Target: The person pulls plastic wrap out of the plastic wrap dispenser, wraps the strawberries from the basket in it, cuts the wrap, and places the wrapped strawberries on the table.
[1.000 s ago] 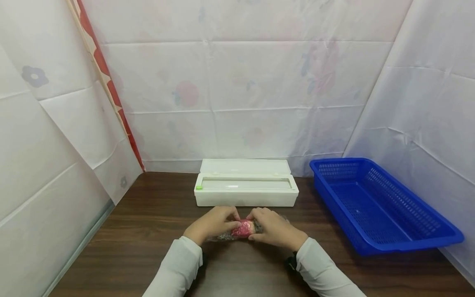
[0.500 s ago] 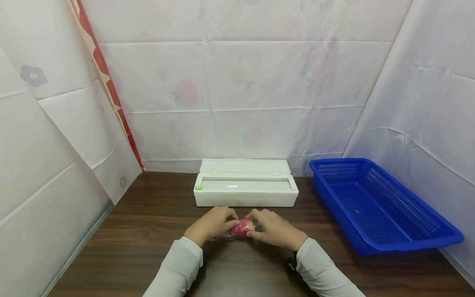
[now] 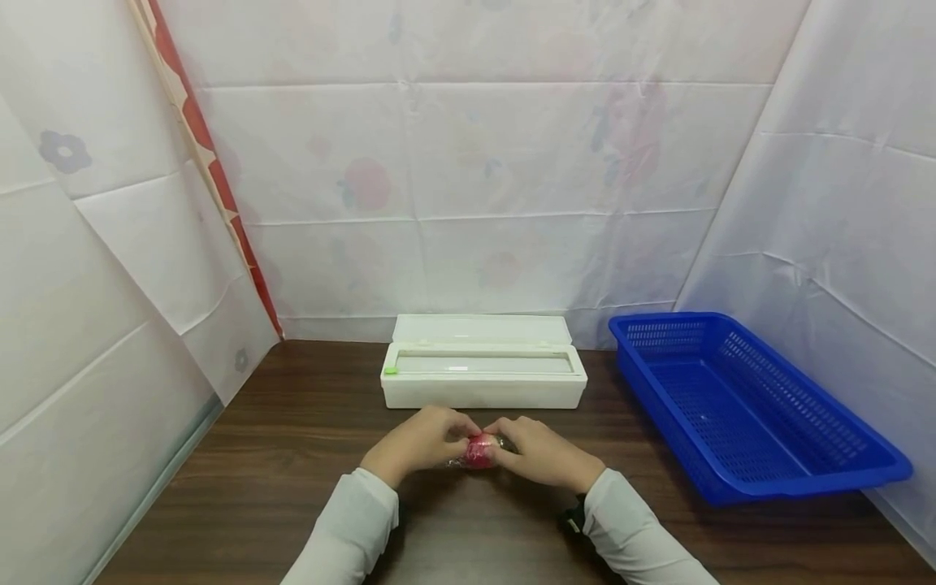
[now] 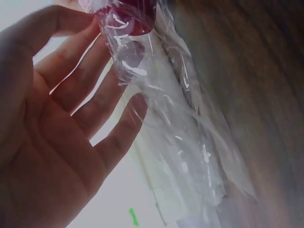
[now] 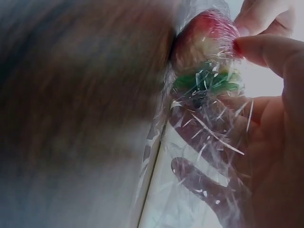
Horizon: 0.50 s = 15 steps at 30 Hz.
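In the head view, a red strawberry (image 3: 478,452) in clear cling film lies between the two hands near the table's front. My left hand (image 3: 420,443) pinches it from the left with thumb and fingertips. On the other side my right hand (image 3: 543,455) grips its right part. The right wrist view shows the strawberry's pale shoulder and green leaves (image 5: 206,81) through crinkled cling film (image 5: 204,137), which runs loose over the right fingers. From the left end, a twisted tail of film (image 4: 171,128) trails past my left fingers in the left wrist view.
Behind the hands stands a white cling film dispenser (image 3: 483,394), its lid (image 3: 483,328) raised, with a green slider (image 3: 391,370) at the left. A blue perforated basket (image 3: 695,439) stands on the right of the brown wooden table (image 3: 292,455). White patterned sheets (image 3: 453,187) enclose the sides.
Both hands have drawn slightly closer together over the strawberry, and less of it shows between them. The right thumb now lies further across it. Dispenser and basket stay in place.
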Each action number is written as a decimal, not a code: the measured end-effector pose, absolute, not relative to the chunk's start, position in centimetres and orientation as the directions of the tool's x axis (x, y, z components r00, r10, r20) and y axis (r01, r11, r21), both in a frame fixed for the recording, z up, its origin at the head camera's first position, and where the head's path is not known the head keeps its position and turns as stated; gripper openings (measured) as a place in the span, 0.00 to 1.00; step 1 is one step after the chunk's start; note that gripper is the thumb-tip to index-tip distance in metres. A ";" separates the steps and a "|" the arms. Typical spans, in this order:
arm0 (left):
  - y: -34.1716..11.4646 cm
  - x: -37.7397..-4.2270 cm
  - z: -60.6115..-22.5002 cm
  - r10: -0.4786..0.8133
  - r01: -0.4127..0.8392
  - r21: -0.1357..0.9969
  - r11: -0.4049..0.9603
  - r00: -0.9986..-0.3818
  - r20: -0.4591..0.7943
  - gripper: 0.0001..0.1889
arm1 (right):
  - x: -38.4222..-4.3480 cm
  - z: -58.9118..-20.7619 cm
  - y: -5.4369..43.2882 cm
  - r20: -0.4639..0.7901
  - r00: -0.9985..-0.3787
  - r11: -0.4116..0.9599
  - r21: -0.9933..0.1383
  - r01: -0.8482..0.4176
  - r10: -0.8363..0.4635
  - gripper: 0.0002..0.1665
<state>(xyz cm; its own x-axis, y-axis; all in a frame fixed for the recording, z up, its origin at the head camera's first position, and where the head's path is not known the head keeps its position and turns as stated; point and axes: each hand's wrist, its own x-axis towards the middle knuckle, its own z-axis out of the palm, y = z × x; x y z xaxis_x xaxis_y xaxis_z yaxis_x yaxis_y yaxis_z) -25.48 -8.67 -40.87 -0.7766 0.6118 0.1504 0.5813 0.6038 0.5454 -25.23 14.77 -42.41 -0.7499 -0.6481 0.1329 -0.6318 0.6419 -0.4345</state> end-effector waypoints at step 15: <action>-8.4 -25.6 -41.2 0.655 0.623 0.473 0.623 -0.746 0.119 0.22 | -25.4 -42.5 14.8 0.156 -0.745 0.647 -0.402 -0.648 -0.648 0.23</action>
<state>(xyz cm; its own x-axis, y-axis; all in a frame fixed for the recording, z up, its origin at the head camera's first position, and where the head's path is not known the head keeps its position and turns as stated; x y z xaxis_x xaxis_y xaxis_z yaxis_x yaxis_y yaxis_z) -25.59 -8.45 -41.22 -0.7460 0.6553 0.1189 0.6228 0.6231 0.4732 -25.39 14.79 -42.47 -0.7451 -0.6485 0.1562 -0.6476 0.6471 -0.4023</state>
